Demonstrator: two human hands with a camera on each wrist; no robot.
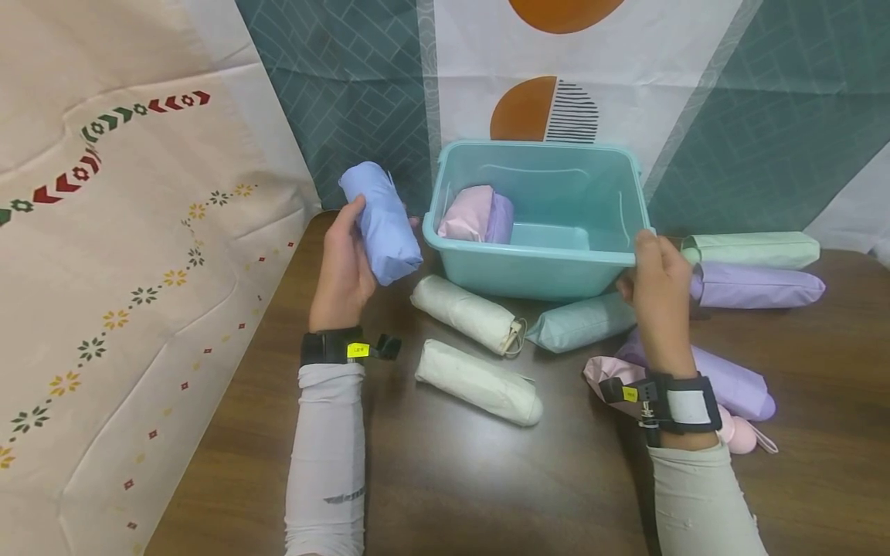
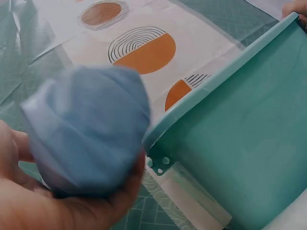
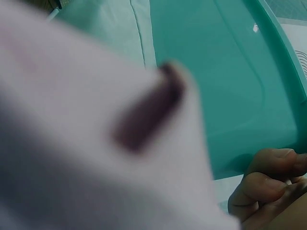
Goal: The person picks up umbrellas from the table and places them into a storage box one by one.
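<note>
My left hand (image 1: 341, 274) grips a blue folded umbrella (image 1: 382, 224), held tilted in the air just left of a teal plastic bin (image 1: 528, 272). The left wrist view shows the end of this umbrella, blurred, with fingers and thumb curled round it. At the bin's front right corner, my right hand (image 1: 659, 282) holds the rim; curled fingers (image 3: 266, 187) appear there in the right wrist view. Inside the bin, against its left side, a pink folded umbrella (image 1: 467, 214) lies beside a purple folded umbrella (image 1: 500, 219).
Before the bin lie two whitish folded umbrellas (image 1: 476, 381) and a grey-teal one (image 1: 580, 323). Right of it are a green umbrella (image 1: 758, 249) and a purple one (image 1: 761, 286). Another purple umbrella (image 1: 730, 378) and a pink one (image 1: 740, 436) lie partly behind my right wrist.
</note>
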